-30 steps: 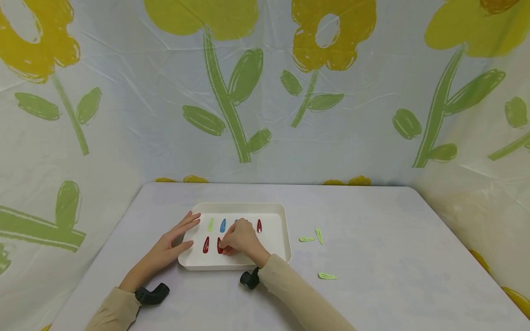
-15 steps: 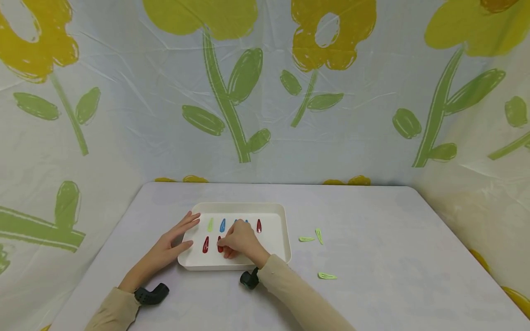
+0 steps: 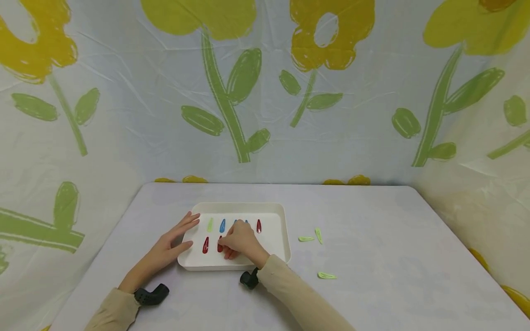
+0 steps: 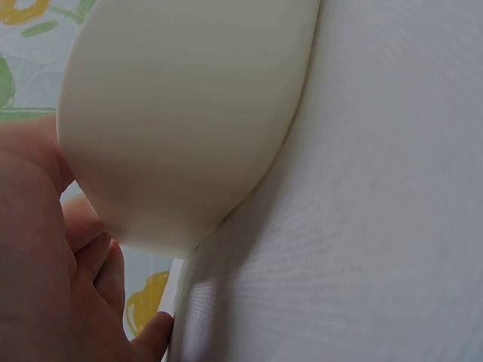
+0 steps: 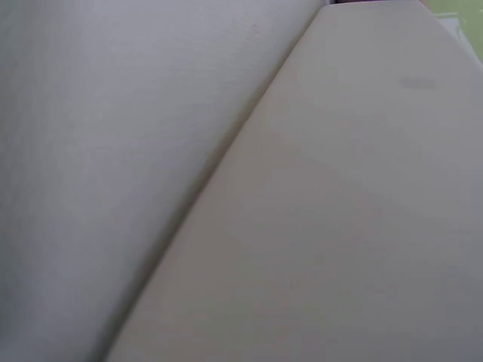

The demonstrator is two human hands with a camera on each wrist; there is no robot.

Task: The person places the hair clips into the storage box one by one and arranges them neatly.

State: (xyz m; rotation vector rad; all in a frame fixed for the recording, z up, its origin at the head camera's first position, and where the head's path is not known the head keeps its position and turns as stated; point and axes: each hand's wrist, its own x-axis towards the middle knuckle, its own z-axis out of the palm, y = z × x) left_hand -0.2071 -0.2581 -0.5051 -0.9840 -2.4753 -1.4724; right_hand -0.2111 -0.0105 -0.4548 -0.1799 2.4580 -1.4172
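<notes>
In the head view a white tray (image 3: 215,267) holds two rows of snap hair clips. My right hand (image 3: 241,239) is over it, thumb and fingertips pinching a red hair clip (image 3: 220,244) in the front row. Left of that lies another red clip (image 3: 205,245). The back row shows a green clip (image 3: 210,225), a blue clip (image 3: 222,225) and a red clip (image 3: 259,226); more blue peeks out behind my right hand. My left hand (image 3: 170,242) rests at the tray's left rim, fingers extended; the left wrist view shows it against the tray wall (image 4: 189,113).
Right of the tray, three green hair clips lie on the white table (image 3: 385,257): two close together, a flat one (image 3: 306,239) and a slanted one (image 3: 318,236), and one nearer the front (image 3: 327,276). A flower-printed curtain (image 3: 352,147) surrounds the table.
My right fingertips have shifted slightly on the red clip, which has moved up a touch and shows more. My left hand has kept its place.
</notes>
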